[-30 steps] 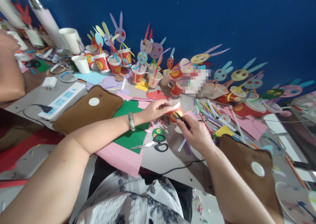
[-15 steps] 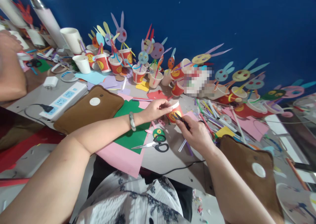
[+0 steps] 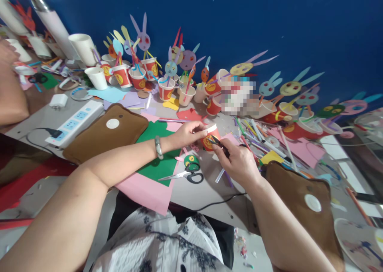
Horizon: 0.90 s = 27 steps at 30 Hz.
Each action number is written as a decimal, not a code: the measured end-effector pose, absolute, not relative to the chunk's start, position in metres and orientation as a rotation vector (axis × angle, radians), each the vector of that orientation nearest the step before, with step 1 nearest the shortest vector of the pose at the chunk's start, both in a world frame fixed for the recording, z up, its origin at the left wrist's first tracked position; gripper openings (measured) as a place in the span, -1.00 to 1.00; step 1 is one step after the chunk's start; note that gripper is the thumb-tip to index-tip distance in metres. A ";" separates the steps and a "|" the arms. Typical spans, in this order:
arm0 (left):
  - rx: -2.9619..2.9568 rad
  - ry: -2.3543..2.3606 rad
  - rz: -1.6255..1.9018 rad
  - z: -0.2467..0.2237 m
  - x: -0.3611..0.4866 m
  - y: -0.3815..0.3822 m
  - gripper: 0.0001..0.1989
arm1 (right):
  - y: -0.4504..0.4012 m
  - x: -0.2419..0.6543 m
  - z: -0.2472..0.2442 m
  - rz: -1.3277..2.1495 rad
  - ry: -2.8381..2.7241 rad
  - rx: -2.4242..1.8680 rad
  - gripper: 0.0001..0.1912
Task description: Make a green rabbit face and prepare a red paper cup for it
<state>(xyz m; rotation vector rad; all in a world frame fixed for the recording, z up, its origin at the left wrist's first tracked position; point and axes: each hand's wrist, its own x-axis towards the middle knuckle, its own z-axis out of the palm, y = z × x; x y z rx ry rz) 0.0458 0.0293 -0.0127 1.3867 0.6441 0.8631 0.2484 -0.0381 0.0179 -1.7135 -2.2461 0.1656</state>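
A red paper cup (image 3: 211,133) with a white rim and a yellow round print is pinched near its rim by my left hand (image 3: 191,134). Closed around dark scissors (image 3: 219,143), my right hand (image 3: 239,160) holds their pointed end against the cup's printed side. Just in front of the cup lies a green paper face (image 3: 190,160) with yellow eyes and pink ears. Another pair of scissors (image 3: 194,177), black-handled with silver blades, rests on the table, its blades over green paper (image 3: 163,170) and pink paper (image 3: 152,192).
Decorated cups (image 3: 166,89) with paper rabbit faces line the blue wall. Straws and pens (image 3: 257,138) lie heaped at the right. Brown pouches (image 3: 104,134) flank my arms; a power strip (image 3: 78,122) sits left. Another person's arm (image 3: 12,84) shows at the far left.
The view has shifted slightly. Both hands stay at the cup, with the scissors' point still against its side.
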 end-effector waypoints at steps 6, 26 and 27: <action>1.424 0.616 0.879 -0.015 0.046 0.030 -0.54 | -0.037 0.248 0.018 0.106 -2.298 -1.778 -0.57; 1.464 0.591 0.800 -0.013 0.044 0.033 -0.46 | -0.040 0.251 0.019 -0.204 -2.418 -1.804 -0.38; 1.465 0.592 0.798 -0.013 0.044 0.034 -0.46 | -0.040 0.251 0.019 -0.207 -2.418 -1.808 -0.37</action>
